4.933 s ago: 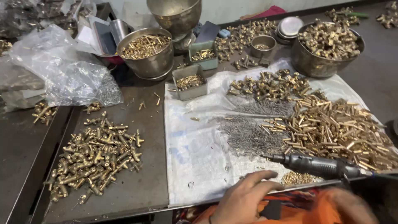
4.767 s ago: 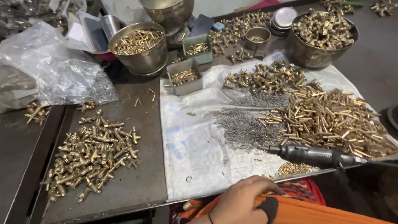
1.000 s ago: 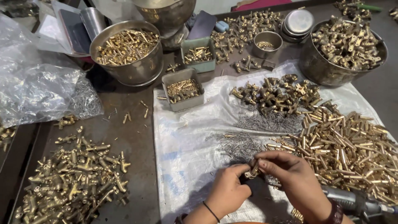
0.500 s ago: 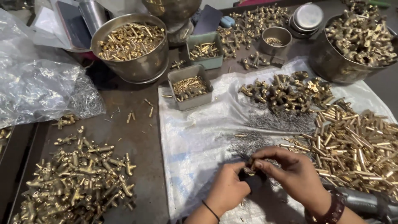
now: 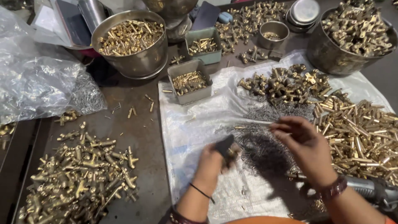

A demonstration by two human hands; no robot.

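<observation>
My left hand (image 5: pixel 213 161) grips a small brass fitting (image 5: pixel 230 152) low over the white plastic sheet (image 5: pixel 195 124). My right hand (image 5: pixel 302 143) hovers just to the right of it, fingers pinched on a thin metal pin (image 5: pixel 253 122) above a heap of fine grey pins and springs (image 5: pixel 265 141). A pile of brass tubes (image 5: pixel 360 124) lies right of that hand. Behind it sits a cluster of brass valve bodies (image 5: pixel 282 83).
A power screwdriver (image 5: pixel 367 188) lies at the lower right. Assembled brass fittings (image 5: pixel 78 174) are heaped at the lower left. Steel bowls (image 5: pixel 137 62) (image 5: pixel 327 54), small grey trays (image 5: pixel 188 93) (image 5: pixel 203 45) of brass parts and a crumpled clear bag (image 5: pixel 37 79) line the back and left.
My hands have come apart: the left stays low with the fitting, the right has lifted to the right with a pin. Earlier, the right hand held the screwdriver, which now lies on the table.
</observation>
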